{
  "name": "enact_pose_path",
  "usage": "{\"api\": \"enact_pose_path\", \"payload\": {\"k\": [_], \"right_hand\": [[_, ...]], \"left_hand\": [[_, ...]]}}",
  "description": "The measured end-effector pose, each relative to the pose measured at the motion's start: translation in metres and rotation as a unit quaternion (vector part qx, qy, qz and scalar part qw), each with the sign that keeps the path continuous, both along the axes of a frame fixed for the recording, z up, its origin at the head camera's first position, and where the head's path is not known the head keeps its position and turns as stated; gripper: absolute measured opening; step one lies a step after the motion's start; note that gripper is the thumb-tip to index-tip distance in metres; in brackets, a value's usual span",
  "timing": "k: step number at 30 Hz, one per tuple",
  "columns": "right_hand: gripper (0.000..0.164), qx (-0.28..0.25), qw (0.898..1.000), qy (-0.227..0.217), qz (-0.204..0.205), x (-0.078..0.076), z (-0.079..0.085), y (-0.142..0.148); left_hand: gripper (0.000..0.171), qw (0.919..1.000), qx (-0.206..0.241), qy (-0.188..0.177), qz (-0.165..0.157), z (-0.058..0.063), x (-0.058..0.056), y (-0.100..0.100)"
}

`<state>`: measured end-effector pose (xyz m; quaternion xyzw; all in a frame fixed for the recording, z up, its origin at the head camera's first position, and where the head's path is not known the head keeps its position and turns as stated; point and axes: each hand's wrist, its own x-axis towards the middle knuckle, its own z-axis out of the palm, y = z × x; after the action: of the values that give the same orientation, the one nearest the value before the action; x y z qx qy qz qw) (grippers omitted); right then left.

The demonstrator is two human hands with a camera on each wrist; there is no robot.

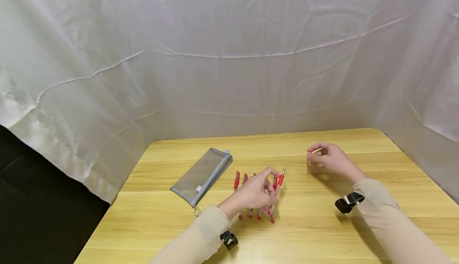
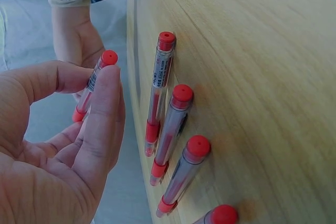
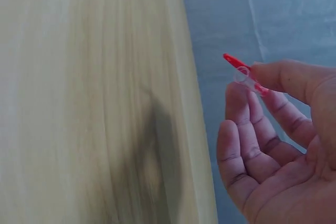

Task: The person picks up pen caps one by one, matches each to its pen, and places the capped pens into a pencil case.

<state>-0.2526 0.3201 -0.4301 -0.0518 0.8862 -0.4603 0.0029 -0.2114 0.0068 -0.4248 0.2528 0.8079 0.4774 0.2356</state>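
Note:
My left hand [image 1: 252, 192] pinches an uncapped red gel pen [image 1: 281, 179] between thumb and fingers, its bare tip pointing up and away. In the left wrist view, the red end plug of this gel pen [image 2: 108, 57] sticks out past the fingertips. Farther right, my right hand [image 1: 331, 159] is raised over the table and pinches a clear pen cap with a red clip [image 3: 243, 74]. Several capped red gel pens [image 2: 172, 127] lie in a row on the table, partly hidden beneath the left hand in the head view.
A grey mesh zip pouch [image 1: 201, 172] lies on the wooden table [image 1: 154, 224], left of the pens, with a ring on its zip. Pale cloth [image 1: 258, 85] hangs behind the table and along its sides. Black material [image 1: 39, 200] shows at the far left.

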Motion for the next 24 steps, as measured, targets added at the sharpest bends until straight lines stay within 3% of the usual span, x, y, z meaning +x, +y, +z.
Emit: {"api": "enact_pose_path", "payload": {"k": [6,24], "right_hand": [[0.042,-0.051,0.999,0.002,-0.01,0.004,0.007,-0.004],[0.041,-0.128,0.991,0.044,-0.012,0.025,0.024,-0.033]], "left_hand": [[0.058,1.0,0.002,0.006,0.004,0.0,-0.001,0.001],[0.061,0.9992,0.022,0.031,-0.011,0.0,-0.002,0.005]]}}
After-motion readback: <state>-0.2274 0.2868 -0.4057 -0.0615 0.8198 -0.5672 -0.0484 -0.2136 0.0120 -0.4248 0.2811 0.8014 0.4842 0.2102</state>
